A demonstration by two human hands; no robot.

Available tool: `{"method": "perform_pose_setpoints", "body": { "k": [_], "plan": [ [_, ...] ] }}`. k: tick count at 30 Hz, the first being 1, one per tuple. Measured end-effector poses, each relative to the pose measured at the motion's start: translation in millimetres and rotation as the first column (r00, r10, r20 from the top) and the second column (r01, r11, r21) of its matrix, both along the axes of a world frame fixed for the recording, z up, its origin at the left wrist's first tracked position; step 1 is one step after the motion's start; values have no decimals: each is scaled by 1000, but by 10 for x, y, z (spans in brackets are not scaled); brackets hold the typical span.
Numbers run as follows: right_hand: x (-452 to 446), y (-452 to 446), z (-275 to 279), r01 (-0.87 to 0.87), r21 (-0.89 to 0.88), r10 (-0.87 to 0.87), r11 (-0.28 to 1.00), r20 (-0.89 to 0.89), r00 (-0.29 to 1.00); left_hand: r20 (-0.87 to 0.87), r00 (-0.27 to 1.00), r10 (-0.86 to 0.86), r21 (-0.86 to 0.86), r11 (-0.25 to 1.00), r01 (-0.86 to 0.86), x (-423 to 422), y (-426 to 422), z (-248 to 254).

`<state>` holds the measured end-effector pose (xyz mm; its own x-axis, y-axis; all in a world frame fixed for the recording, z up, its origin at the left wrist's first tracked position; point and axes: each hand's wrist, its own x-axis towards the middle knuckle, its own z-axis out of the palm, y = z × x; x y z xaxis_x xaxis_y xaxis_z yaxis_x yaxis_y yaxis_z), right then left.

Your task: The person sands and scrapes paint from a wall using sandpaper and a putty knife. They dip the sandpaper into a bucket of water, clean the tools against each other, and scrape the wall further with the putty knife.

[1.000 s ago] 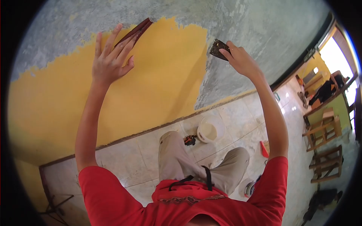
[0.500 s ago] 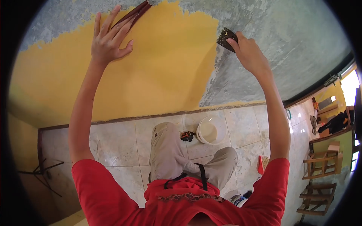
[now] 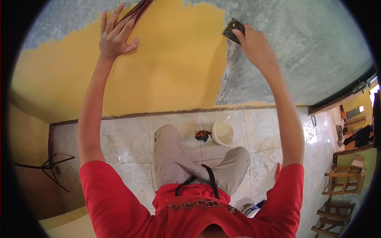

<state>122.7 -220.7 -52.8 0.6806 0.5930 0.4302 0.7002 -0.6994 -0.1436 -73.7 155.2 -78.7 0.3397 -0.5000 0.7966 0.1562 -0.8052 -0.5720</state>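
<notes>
While a black metal stand (image 3: 49, 166) rested on the tiled floor (image 3: 89, 137) at far left, your left hand (image 3: 114, 39) spread its fingers over the yellow paint (image 3: 170, 71), a maroon strip (image 3: 137, 11) between them; whether they gripped it, you could not tell. Lower down, an orange-and-black item (image 3: 203, 136) lay just beside a white bucket (image 3: 226, 133). Your right hand (image 3: 256, 43) was closed around a dark scraper (image 3: 231, 31), its edge at the ragged border of the grey surface (image 3: 293, 43). Wooden frames (image 3: 343, 174) showed at far right.

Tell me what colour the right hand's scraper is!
The scraper is blackish with pale flecks, seen best in the head view.
</notes>
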Motion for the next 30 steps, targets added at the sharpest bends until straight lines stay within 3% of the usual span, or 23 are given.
{"method": "perform_pose_setpoints", "body": {
  "k": [2, 4, 5, 6, 7, 8, 9, 12, 14, 16, 19, 22, 26, 28, 30],
  "plan": [
    [121, -73, -332, -100, 209, 123, 973, -100, 987, -9, 1000, -16, 12, 1000, 16, 41, -19, 28],
    [-209, -210, -677, -7, 536, 266, 844, -407, 874, -29, 1000, -3, -52, 999, 1, 26, 7, -9],
    [-416, -277, -906, 99, 595, 305, 798, -540, 784, -54, 998, 12, -71, 997, -16, 39, -141, -73],
    [-620, -347, -1201, 219, 631, 355, 744, -651, 671, -81, 997, 22, -85, 996, -28, 141, -382, -131],
    [-762, -382, -1636, 294, 647, 410, 703, -707, 576, -232, 970, -66, -53, 997, 55, 255, -678, -192],
    [-913, -412, -1989, 328, 626, 430, 708, -750, 503, -339, 940, -38, -89, 996, 8, 371, -1108, -240],
    [-1110, -478, -2288, 360, 590, 439, 723, -795, 419, -364, 931, -24, -104, 994, -15, 563, -1381, -326],
    [-1536, -571, -2688, 381, 571, 441, 728, -814, 378, -360, 933, 23, -78, 996, -54, 1049, -1825, -266],
    [-1709, -724, -2857, 455, 551, 507, 700, -831, 228, -352, 934, 54, -77, 993, -87, 1020, -1832, -364],
    [-1780, -846, -2798, 454, 510, 462, 730, -859, 221, -378, 919, 107, 50, 994, -95, 908, -1626, -327],
    [-1873, -854, -2716, 457, 431, 401, 778, -901, 167, -369, 929, 14, 25, 1000, -5, 934, -1606, -286],
    [-1934, -661, -2673, 394, 469, 383, 791, -880, 280, -372, 927, 43, 144, 989, 12, 891, -1585, -149],
    [-2060, -275, -2833, 288, 470, 402, 835, -877, 265, -484, 873, 64, 117, 993, -8, 1033, -1797, 1],
    [-2140, -203, -2797, 233, 440, 377, 867, -886, 270, -518, 855, -26, -51, 999, -1, 1122, -2017, -61],
    [-2192, -360, -2898, 257, 445, 378, 858, -885, 272, -496, 868, 8, 31, 999, 8, 1007, -1786, -1]
  ]
}}
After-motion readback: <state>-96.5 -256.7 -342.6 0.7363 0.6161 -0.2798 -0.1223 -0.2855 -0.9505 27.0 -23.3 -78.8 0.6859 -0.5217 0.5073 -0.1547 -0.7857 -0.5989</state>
